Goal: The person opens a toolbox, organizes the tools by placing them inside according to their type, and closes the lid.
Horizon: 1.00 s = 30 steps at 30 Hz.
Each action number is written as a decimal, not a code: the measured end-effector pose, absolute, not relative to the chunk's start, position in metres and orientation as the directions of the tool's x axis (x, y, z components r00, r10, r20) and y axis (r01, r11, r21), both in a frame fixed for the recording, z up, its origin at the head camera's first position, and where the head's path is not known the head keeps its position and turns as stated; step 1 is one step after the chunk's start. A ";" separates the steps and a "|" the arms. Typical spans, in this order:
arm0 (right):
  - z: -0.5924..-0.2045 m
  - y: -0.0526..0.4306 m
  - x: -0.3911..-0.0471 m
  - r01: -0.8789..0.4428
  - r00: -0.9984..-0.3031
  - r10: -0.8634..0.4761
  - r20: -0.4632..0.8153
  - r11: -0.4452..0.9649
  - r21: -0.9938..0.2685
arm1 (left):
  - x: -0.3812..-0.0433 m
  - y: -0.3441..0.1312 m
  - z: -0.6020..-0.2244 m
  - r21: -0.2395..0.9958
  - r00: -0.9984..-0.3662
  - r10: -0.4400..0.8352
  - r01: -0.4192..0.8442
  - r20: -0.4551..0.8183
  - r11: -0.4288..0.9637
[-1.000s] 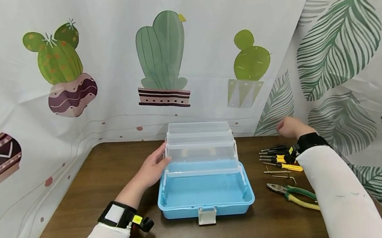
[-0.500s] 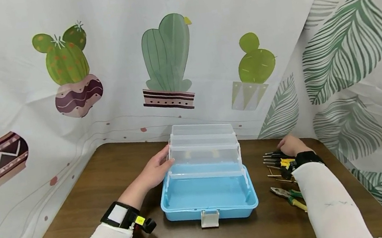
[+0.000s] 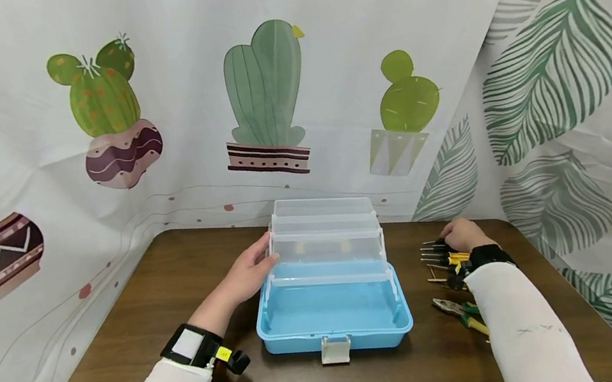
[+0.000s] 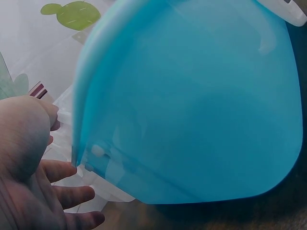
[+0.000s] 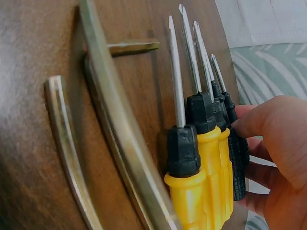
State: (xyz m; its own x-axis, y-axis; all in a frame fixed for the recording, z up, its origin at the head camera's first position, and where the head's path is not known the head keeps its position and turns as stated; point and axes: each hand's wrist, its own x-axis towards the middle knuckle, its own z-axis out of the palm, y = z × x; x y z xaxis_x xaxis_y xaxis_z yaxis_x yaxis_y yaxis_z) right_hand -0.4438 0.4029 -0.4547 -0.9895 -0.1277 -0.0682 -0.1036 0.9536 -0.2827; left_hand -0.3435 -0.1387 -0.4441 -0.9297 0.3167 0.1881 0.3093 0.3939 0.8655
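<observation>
Left hand [image 3: 244,276] at about ten o'clock on the blue box [image 3: 291,346], fingers loosely extended, touching the side of the clear trays [image 3: 326,243] rather than wrapping them — a steadying touch, I'd judge, since the trays stand raised at the twelve o'clock side. Over to the right hand [image 3: 462,233], at two o'clock from the box: thumb and fingers curled, pinching a black-handled screwdriver [image 5: 236,165].

And look at that row! Shafts point towards the box and handles away, probably so each grip meets the hand first. Pliers [image 3: 447,306] lie at four o'clock, jaws boxward, within that arm's reach.

The head view hides the pinch behind knuckles; the right wrist view gives it up, plus the yellow-handled screwdrivers [image 5: 184,196] alongside and bent metal keys [image 5: 60,110] close by. The left wrist view shows those spread fingers at the rim — but whether any carry weight, I can't tell.
</observation>
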 end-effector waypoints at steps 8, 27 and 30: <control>-0.451 0.396 -0.444 -0.067 -0.992 -0.095 -0.084 0.954 -0.292 | -0.344 -0.140 -0.445 0.867 -0.935 0.303 0.298 0.182 0.399; -0.455 0.394 -0.449 0.019 -0.985 -0.023 -0.172 0.971 -0.239 | -0.342 -0.138 -0.442 0.870 -0.923 0.322 0.327 0.210 0.370; -0.456 0.393 -0.449 0.013 -0.982 -0.033 -0.185 0.970 -0.241 | -0.341 -0.139 -0.441 0.870 -0.925 0.320 0.321 0.203 0.375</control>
State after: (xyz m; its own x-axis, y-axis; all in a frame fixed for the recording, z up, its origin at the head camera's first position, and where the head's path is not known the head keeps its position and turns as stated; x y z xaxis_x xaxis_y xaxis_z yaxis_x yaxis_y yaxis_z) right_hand -0.4486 0.3933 -0.4555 -0.9822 -0.0326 -0.1850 0.0131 0.9705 -0.2408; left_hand -0.3414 -0.1388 -0.4413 -0.9254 0.3198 0.2034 0.3206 0.3745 0.8700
